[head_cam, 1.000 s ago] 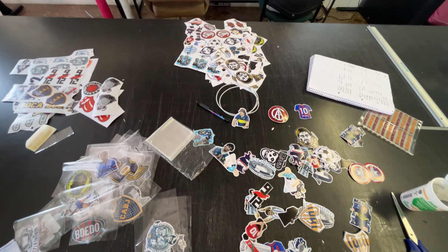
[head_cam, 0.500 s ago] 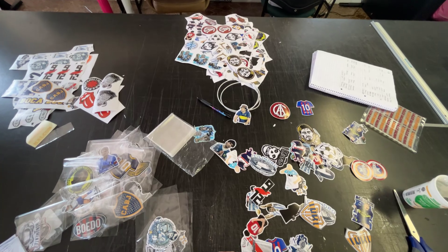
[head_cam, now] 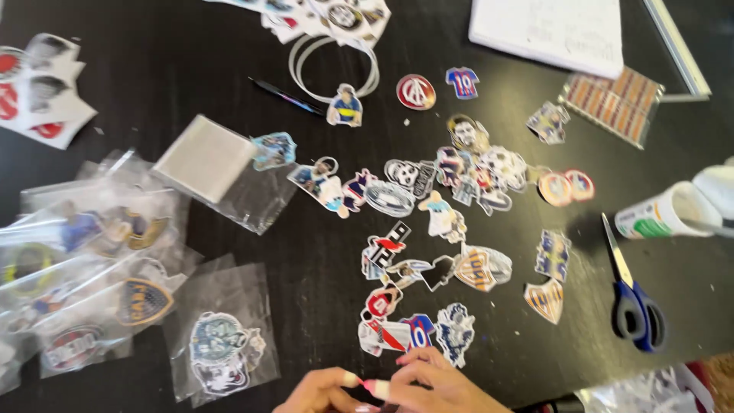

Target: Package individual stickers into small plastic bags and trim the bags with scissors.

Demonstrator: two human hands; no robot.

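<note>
Hands meet at the near edge of the black worktop [head_cam: 138, 92]: left hand [head_cam: 325, 391] and right hand [head_cam: 440, 388], fingertips touching. Each grip is curled nearly closed; whether either pinches anything cannot be told. Nearest thing is a striped jersey sticker [head_cam: 397, 334], just beyond the fingertips, at the near end of a spread of cut-out stickers. Blue-handled scissors [head_cam: 633, 294] lie toward the right edge, bagged stickers [head_cam: 218, 348] toward the left.

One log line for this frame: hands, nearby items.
left hand: fingertips meeting right hand, low edge | nearest: cut-out stickers | right: scissors | left: bagged stickers
</note>
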